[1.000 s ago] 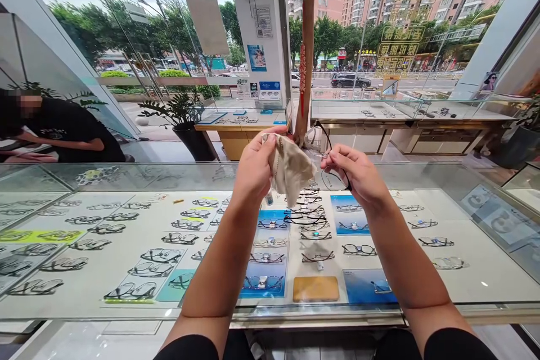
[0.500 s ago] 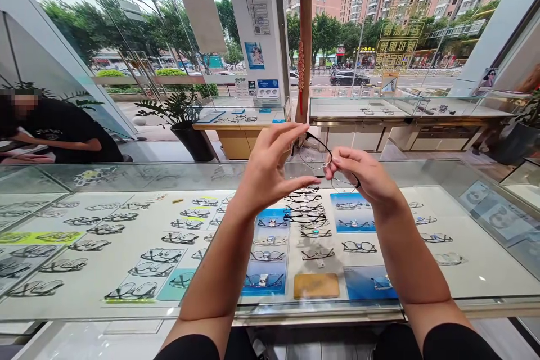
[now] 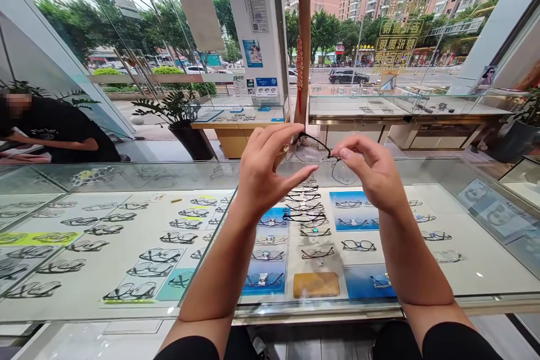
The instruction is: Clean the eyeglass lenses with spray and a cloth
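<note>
A pair of black-rimmed glasses (image 3: 314, 152) is held up above the glass display counter (image 3: 126, 309). My right hand (image 3: 373, 171) pinches the frame at its bridge, fingers closed on it. My left hand (image 3: 264, 171) is raised beside the glasses with fingers spread and curved; its fingertips are at the left lens and its thumb points toward the frame. No cloth shows in either hand. Under the counter glass lie several rows of glasses (image 3: 307, 216) on white and blue cards.
A yellow pad (image 3: 316, 285) lies inside the case near the front edge. A person in black (image 3: 54, 129) sits at the far left behind the counter. A potted plant (image 3: 185, 118), a wooden post (image 3: 302, 50) and further display counters (image 3: 379, 115) stand beyond.
The beige cloth that my left hand held a second ago is gone from view. The left hand's fingers have spread, and both hands with the glasses have shifted slightly.
</note>
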Available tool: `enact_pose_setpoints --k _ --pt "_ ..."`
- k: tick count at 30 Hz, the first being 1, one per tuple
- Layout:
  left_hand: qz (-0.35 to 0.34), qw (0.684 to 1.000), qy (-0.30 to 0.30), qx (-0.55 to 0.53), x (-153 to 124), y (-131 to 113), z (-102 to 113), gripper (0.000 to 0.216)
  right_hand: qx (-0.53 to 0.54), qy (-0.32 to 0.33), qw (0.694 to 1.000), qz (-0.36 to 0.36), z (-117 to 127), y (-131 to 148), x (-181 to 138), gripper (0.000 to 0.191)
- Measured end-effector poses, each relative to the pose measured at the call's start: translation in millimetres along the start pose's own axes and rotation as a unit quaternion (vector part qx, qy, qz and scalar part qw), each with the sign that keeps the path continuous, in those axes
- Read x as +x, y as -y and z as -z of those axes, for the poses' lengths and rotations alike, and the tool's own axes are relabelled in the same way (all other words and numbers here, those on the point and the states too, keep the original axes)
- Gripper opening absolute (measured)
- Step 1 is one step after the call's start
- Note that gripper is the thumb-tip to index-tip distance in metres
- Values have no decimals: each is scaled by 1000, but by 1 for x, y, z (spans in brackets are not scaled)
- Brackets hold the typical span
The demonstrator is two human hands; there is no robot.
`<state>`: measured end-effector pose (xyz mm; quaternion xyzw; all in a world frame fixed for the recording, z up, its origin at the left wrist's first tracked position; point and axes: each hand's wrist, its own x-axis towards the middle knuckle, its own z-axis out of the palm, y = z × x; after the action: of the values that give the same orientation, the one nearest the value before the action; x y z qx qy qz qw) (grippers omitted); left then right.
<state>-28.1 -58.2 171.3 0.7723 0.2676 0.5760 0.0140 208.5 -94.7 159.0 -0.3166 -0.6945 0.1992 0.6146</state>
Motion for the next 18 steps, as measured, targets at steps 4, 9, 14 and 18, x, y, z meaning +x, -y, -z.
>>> enact_pose_setpoints --k 4,9,14,18 --pt "15 995 -98 16 -4 -1 2 65 -99 -100 986 90 2 6 -4 33" --pt "49 986 -154 30 -7 -2 3 58 -215 -103 962 134 1 3 -5 57" --pt "80 986 -143 22 -8 -5 -1 55 -243 -135 951 138 -7 -3 -5 51" --pt "95 985 -142 37 -9 -8 -5 52 -253 -147 948 126 -8 -7 -4 50"
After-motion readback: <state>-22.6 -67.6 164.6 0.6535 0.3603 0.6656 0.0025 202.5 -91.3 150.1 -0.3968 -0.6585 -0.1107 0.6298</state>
